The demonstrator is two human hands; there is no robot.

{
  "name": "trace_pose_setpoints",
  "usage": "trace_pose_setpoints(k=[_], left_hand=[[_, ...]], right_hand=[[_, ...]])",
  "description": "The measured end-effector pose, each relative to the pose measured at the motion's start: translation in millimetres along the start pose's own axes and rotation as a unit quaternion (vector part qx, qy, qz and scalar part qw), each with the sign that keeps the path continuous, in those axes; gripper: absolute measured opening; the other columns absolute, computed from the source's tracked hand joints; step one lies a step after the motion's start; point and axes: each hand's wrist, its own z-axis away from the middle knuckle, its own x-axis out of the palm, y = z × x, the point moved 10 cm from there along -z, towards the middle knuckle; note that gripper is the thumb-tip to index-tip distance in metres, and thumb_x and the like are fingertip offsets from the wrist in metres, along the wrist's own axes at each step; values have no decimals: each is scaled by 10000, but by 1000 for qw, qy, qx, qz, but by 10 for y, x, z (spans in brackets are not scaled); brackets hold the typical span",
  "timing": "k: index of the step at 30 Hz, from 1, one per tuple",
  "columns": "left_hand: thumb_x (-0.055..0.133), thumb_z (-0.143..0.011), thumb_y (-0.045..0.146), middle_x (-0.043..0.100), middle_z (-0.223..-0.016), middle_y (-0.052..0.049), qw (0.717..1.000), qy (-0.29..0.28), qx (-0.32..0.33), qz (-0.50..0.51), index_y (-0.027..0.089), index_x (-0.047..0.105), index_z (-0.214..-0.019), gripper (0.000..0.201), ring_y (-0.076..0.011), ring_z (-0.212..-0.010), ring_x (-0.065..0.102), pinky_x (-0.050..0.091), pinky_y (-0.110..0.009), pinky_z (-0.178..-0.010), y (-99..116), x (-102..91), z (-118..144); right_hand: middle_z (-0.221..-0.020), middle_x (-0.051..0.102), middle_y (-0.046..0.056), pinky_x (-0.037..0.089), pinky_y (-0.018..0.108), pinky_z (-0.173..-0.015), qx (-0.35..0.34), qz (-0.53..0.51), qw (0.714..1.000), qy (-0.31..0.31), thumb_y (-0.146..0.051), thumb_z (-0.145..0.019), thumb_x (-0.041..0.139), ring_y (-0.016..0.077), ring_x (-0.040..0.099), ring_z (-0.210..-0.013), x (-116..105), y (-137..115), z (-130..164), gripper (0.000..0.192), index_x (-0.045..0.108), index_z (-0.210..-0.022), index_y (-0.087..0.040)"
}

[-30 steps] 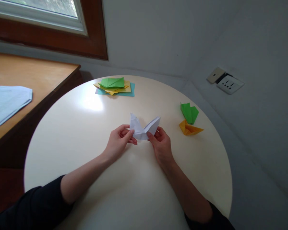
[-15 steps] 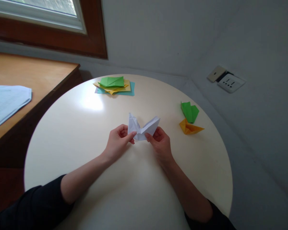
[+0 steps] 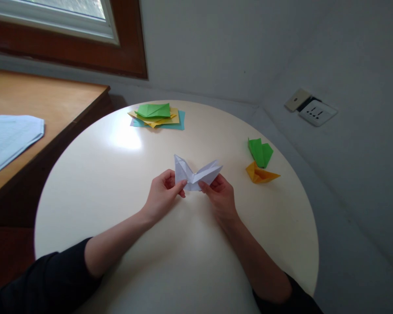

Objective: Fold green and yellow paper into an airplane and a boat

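Note:
A folded white paper (image 3: pixel 194 178) with two raised points, dipping in a V between them, is held over the middle of the round table. My left hand (image 3: pixel 165 189) pinches its left side, thumb in front and the other fingers curled behind. At the right side, my right hand (image 3: pixel 222 195) grips it the same way, its thumb near the lower edge. The fingers behind the paper are partly hidden.
The round white table (image 3: pixel 94 192) bears a green folded paper (image 3: pixel 261 152) and an orange folded paper (image 3: pixel 260 174) at right. Farther back lies a stack of coloured papers (image 3: pixel 180 122). A wooden desk (image 3: pixel 65 93) with white sheets (image 3: pixel 13 139) stands left.
The white paper's right point has spread a little outward to the right and its folds look more open. Both hands keep their hold; the view has shifted slightly.

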Motion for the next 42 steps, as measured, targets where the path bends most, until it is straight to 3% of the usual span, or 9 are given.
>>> trace_pose_setpoints(k=[5, 8, 11, 14, 17, 22, 34, 39, 42], left_hand=[[676, -687, 353, 578, -500, 30, 1000, 10, -5, 11, 164, 527, -686, 241, -119, -491, 565, 454, -257, -552, -6, -19, -6], [682, -681, 345, 573, -512, 33, 999, 16, -14, 28, 154, 552, -730, 236, -118, -497, 563, 454, -254, -556, -18, -24, -8], [681, -686, 328, 570, -518, 36, 1000, 12, -11, 24, 151, 562, -745, 221, -114, -497, 562, 458, -251, -559, -14, -14, -11], [694, -670, 322, 572, -532, 34, 1000, 5, 2, 13, 153, 560, -708, 219, -113, -498, 565, 455, -245, -541, 4, 3, -16], [713, -643, 320, 576, -548, 33, 1000, -11, 2, 14, 154, 551, -673, 234, -108, -505, 565, 450, -237, -541, -3, 39, -17], [719, -629, 309, 591, -561, 31, 1000, -16, -2, 18, 157, 561, -710, 234, -111, -512, 569, 463, -249, -560, -14, 51, -8], [694, -639, 245, 540, -509, 55, 1000, 17, 6, -17, 157, 536, -664, 183, -93, -465, 545, 423, -219, -499, 3, -46, -38], [702, -630, 260, 545, -506, 53, 999, 37, 1, -3, 155, 540, -649, 195, -95, -471, 543, 422, -221, -507, -13, -97, -67], [701, -633, 280, 568, -516, 41, 999, 26, -18, 10, 143, 574, -678, 192, -97, -487, 546, 439, -230, -539, -35, -73, -60]], right_hand=[[-755, 669, -3, 498, 327, -673, -19, 9, 999, 24, -318, -597, 756, 161, 619, -695, -81, -17, -21, 405, 524, -915, -222], [-867, 630, 14, 482, 342, -706, -112, 111, 983, 93, -301, -622, 741, 182, 602, -816, -239, -232, 16, 544, 456, -1082, -256], [-1075, 559, 72, 442, 383, -794, -256, 305, 909, 123, -292, -657, 724, 226, 526, -1004, -181, -573, 165, 517, 502, -1122, -264], [-1087, 542, 72, 377, 420, -882, -350, 431, 827, 85, -277, -729, 671, 239, 501, -1038, 56, -713, 307, 290, 616, -1013, -265], [-1082, 552, 58, 340, 417, -905, -379, 474, 792, 68, -245, -763, 643, 234, 507, -1032, 170, -719, 367, 178, 666, -936, -278], [-1048, 583, 35, 343, 393, -878, -398, 493, 771, 59, -236, -793, 621, 213, 532, -998, 206, -726, 386, 87, 687, -815, -288], [-1032, 611, 19, 321, 379, -877, -421, 514, 747, 21, -171, -800, 599, 205, 517, -995, 262, -761, 427, 144, 682, -764, -283], [-982, 634, 34, 352, 360, -851, -436, 506, 742, 54, -189, -810, 593, 200, 548, -954, 217, -847, 449, 110, 663, -750, -248], [-979, 643, 46, 365, 352, -853, -433, 505, 743, 73, -259, -813, 602, 200, 576, -943, 183, -874, 436, 81, 655, -873, -245]])
